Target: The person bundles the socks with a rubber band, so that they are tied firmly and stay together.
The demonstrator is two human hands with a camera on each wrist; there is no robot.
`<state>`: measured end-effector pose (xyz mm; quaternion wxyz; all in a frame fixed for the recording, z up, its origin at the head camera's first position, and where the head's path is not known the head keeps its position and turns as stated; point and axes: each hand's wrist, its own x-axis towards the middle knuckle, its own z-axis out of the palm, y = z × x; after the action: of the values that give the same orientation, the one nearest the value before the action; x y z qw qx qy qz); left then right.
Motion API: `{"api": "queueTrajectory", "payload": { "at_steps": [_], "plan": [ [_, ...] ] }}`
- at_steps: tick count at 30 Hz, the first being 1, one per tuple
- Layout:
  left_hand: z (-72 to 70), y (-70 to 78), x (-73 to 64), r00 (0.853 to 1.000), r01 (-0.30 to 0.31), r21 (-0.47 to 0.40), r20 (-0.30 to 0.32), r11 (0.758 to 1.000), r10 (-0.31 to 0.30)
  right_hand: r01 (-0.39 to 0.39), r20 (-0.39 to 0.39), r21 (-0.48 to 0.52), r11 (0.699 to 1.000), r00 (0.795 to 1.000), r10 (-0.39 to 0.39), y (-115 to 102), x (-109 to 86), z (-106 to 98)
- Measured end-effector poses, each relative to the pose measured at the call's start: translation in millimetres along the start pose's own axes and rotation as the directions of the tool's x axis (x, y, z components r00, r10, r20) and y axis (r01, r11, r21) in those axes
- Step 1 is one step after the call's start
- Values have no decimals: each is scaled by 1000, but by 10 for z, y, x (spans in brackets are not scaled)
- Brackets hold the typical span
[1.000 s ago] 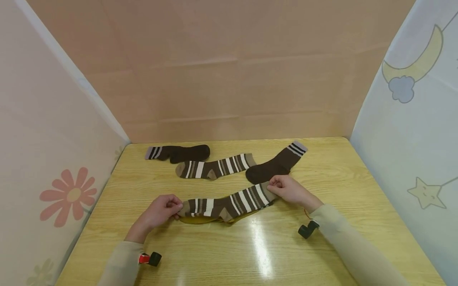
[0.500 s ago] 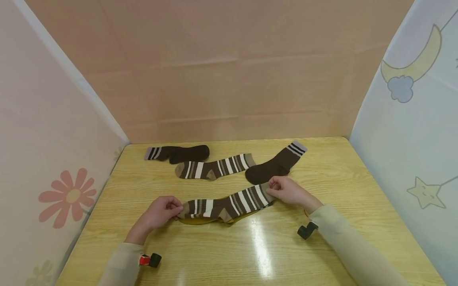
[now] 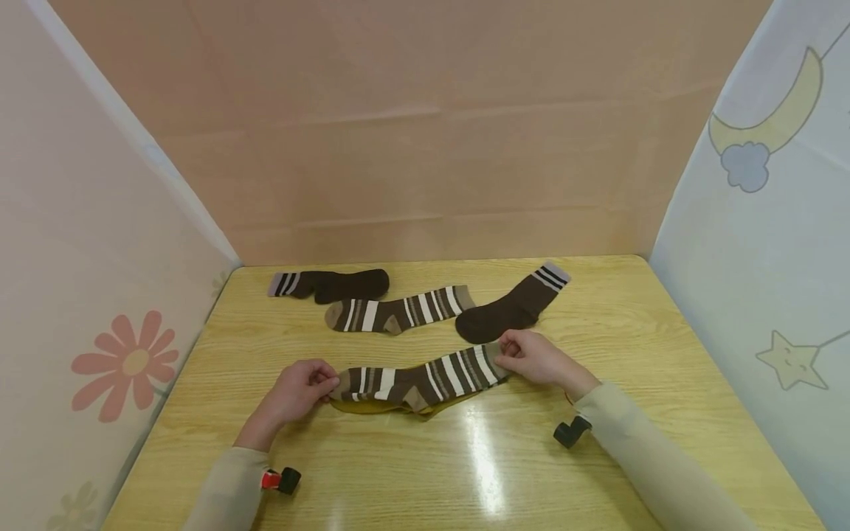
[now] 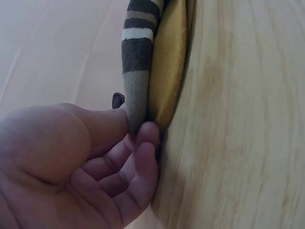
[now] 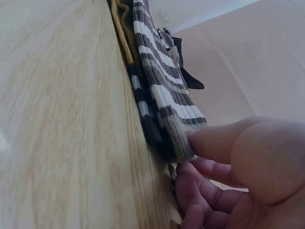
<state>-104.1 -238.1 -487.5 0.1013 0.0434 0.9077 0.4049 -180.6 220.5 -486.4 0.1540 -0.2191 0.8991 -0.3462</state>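
A brown sock with white and tan stripes (image 3: 451,376) lies stretched between my two hands, on top of a mustard-yellow sock (image 4: 170,62). My left hand (image 3: 300,391) pinches its tan toe between thumb and fingers. At the other end my right hand (image 3: 534,358) pinches the ribbed tan cuff (image 5: 177,138). In the right wrist view, the cuff stands slightly above the lower sock, whose dark end with pale stripes (image 5: 145,109) shows beneath it. Only the yellow sock's front edge shows in the head view; the striped sock covers the rest.
Behind lies a matching striped sock (image 3: 398,313), its cuff end meeting a dark brown sock (image 3: 505,313) on the right. Another dark brown sock (image 3: 345,286) is at the table's back left. Fabric walls enclose the wooden table (image 3: 385,472) at the back and sides.
Both hands keep their pinch on the striped sock's ends. The right hand and the cuff have come down slightly toward the front; the other socks stay put.
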Motion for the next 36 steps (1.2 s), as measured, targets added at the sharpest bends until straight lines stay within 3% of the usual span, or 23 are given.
{"api": "queueTrajectory", "payload": {
  "at_steps": [11,19,27,36],
  "plan": [
    [-2,-8,31,1000,6,37,-29,999,-5,17,2,-35,999,1000,-17,-6,-40,-15],
    [5,1,-39,1000,13,40,-5,999,-12,26,-4,-39,999,1000,-26,-37,-67,-46],
    [32,-53,-64,1000,-5,28,-27,1000,6,5,-6,-24,1000,1000,-6,-26,-106,-74],
    [15,-8,-42,1000,0,31,-28,1000,0,35,-60,-16,999,998,-36,-40,-132,-140]
  ]
}}
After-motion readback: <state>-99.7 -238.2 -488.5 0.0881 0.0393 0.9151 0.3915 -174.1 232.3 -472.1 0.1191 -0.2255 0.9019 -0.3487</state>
